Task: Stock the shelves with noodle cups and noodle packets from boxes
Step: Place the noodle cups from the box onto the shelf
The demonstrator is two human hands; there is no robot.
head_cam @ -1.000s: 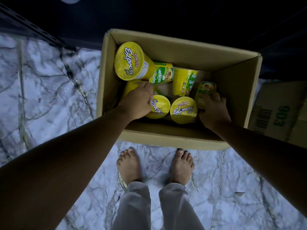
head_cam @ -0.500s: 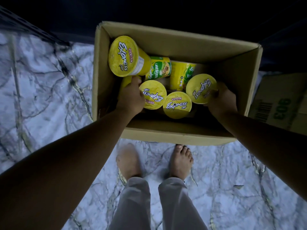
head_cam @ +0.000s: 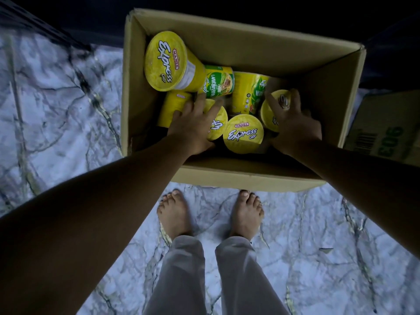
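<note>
An open cardboard box (head_cam: 238,173) stands on the marble floor in front of my bare feet. Several yellow noodle cups lie inside it. My left hand (head_cam: 193,126) grips one upright cup (head_cam: 218,123) from above, fingers spread over its lid. My right hand (head_cam: 293,123) grips another cup (head_cam: 271,117) at the box's right side, fingers over its lid. Between them stands a free cup (head_cam: 243,134) with its "Express cup" lid facing up. A large cup (head_cam: 167,61) lies tilted at the back left, with two cups on their sides (head_cam: 219,80) beside it.
A second cardboard box (head_cam: 386,133) with a barcode sits to the right, touching the first. Dark shelving or a wall runs along the top (head_cam: 68,19). Grey-veined marble floor (head_cam: 56,110) spreads left of the box and around my feet (head_cam: 175,214).
Both hands have spread their fingers over the lids of the cups they hold. The right cup has turned more upright; my left foot has settled back on the floor.
</note>
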